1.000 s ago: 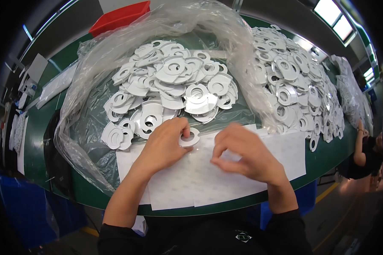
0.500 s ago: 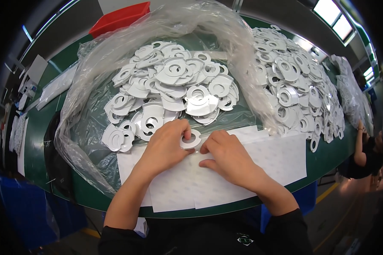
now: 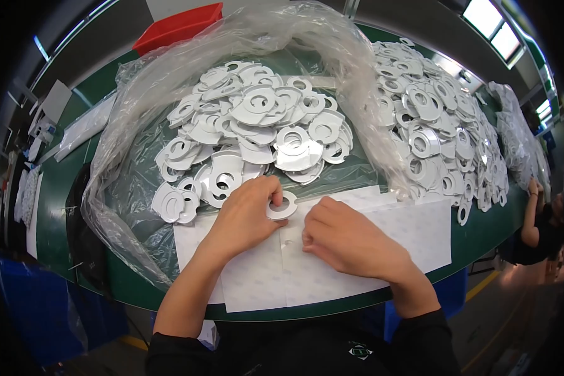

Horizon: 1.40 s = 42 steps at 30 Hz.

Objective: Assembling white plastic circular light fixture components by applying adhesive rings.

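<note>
My left hand [image 3: 247, 212] pinches a flat white ring-shaped plastic part [image 3: 291, 209] at its left edge, just above the white paper sheets [image 3: 257, 285]. To the right, my right hand [image 3: 348, 241] hovers over the sheets, apart from the ring. Its fingers are curled together, and whatever they may hold is hidden. Beyond my hands lies a heap of white plastic parts with round holes [image 3: 250, 109], spread on clear plastic film; the nearest pieces lie close by my left hand.
Bunched clear plastic film [image 3: 357, 81] borders the heap. On the right is a larger pile of similar parts [image 3: 435, 113]. A red bin [image 3: 178, 28] stands at the back, a black bag [image 3: 86, 232] at left. Another person's arm [image 3: 531, 216] shows at far right of the green table [image 3: 476, 232].
My right hand has drawn back slightly to the right, away from the ring, and its fingers have closed together. My left hand still holds the ring in nearly the same place.
</note>
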Tool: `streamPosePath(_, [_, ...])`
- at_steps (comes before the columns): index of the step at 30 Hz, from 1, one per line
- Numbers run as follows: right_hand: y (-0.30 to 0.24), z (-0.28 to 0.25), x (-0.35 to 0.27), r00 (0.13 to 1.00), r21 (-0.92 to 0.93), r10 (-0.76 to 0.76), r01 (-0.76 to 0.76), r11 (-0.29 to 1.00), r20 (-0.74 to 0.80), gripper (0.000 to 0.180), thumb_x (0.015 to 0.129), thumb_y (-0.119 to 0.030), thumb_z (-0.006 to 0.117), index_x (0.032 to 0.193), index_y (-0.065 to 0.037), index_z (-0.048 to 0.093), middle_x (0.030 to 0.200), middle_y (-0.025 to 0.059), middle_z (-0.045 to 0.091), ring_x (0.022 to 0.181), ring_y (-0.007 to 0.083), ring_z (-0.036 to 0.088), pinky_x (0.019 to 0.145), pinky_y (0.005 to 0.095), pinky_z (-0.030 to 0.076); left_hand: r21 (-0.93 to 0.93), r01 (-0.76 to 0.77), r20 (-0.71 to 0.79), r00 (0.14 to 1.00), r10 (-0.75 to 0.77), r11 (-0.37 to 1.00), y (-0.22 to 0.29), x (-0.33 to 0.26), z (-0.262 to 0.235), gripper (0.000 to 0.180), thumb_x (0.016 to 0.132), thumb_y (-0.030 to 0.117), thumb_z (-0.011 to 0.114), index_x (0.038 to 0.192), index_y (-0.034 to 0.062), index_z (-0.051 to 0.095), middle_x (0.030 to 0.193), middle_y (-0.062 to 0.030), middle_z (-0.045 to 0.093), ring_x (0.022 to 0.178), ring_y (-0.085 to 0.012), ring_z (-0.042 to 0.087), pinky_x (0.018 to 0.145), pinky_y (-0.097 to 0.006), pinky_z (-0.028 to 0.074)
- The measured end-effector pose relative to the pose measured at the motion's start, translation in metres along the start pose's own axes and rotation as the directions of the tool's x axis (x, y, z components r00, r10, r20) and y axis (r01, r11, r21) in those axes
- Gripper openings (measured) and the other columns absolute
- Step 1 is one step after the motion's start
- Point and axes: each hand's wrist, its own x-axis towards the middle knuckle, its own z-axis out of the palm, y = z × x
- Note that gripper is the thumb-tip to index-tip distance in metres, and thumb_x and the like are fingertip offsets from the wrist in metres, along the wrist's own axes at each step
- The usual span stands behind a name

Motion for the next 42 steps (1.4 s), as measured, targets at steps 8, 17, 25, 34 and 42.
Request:
streamPosePath(8, [0.027, -0.03, -0.011, 0.927, 0.672, 0.186, 0.089, 0.735, -0.326, 0.005, 0.086, -0.001, 0.059, 0.088, -0.003, 0.055, 0.096, 0.0039, 0.051, 0.088, 0.0119, 0.049, 0.08, 0.0243, 0.039, 0.078, 0.011, 0.023, 1.0, -0.013, 0.997, 0.005, 0.0, -0.002, 0.034, 0.064, 0.009, 0.078, 0.078, 0.004, 0.047, 0.079, -0.007, 0.054, 0.074, -0.0231, 0.053, 0.068, -0.033, 0.043])
streamPosePath(17, [0.029, 0.003, 0.001, 0.89, 0.88, 0.409, -0.018, 0.475, -0.203, 0.009, 0.093, -0.01, 0.056, 0.096, -0.002, 0.054, 0.107, 0.0039, 0.05, 0.082, 0.0075, 0.051, 0.074, 0.0226, 0.044, -0.881, 0.46, 0.457, 0.888, 0.047, -0.111, 0.013, -0.002, 0.026, 0.07, 0.094, 0.062, 0.018, 0.125, 0.0056, 0.047, 0.109, -0.0134, 0.058, 0.093, -0.022, 0.06, 0.074, -0.034, 0.051])
streamPosePath(25, [0.027, 0.012, 0.006, 0.867, 0.905, 0.483, -0.102, 0.413, -0.123, 0.012, 0.091, -0.009, 0.057, 0.091, 0.002, 0.053, 0.104, 0.0069, 0.046, 0.067, 0.0105, 0.057, 0.057, 0.022, 0.05, -0.905, 0.398, 0.397, 0.917, 0.039, -0.15, 0.005, 0.005, 0.045, 0.073, 0.093, 0.064, 0.014, 0.121, 0.0068, 0.05, 0.098, -0.0107, 0.058, 0.081, -0.0197, 0.06, 0.067, -0.033, 0.05])
streamPosePath(34, [0.028, 0.011, 0.007, 0.875, 0.872, 0.462, -0.105, 0.478, -0.148, 0.012, 0.091, -0.007, 0.057, 0.089, 0.004, 0.052, 0.103, 0.0087, 0.046, 0.062, 0.0125, 0.059, 0.053, 0.0243, 0.053, -0.918, 0.381, 0.383, 0.924, 0.002, -0.113, 0.005, 0.004, 0.049, 0.073, 0.092, 0.065, 0.015, 0.118, 0.0068, 0.049, 0.094, -0.01, 0.057, 0.079, -0.0195, 0.059, 0.066, -0.033, 0.051])
streamPosePath(42, [0.029, 0.013, 0.007, 0.869, 0.878, 0.474, -0.113, 0.465, -0.139, 0.013, 0.091, -0.007, 0.057, 0.088, 0.004, 0.052, 0.105, 0.009, 0.046, 0.059, 0.0132, 0.06, 0.052, 0.0242, 0.052, -0.916, 0.38, 0.386, 0.922, -0.026, -0.127, 0.006, 0.005, 0.05, 0.074, 0.092, 0.066, 0.014, 0.114, 0.0049, 0.049, 0.094, -0.0116, 0.058, 0.078, -0.0223, 0.06, 0.067, -0.035, 0.051])
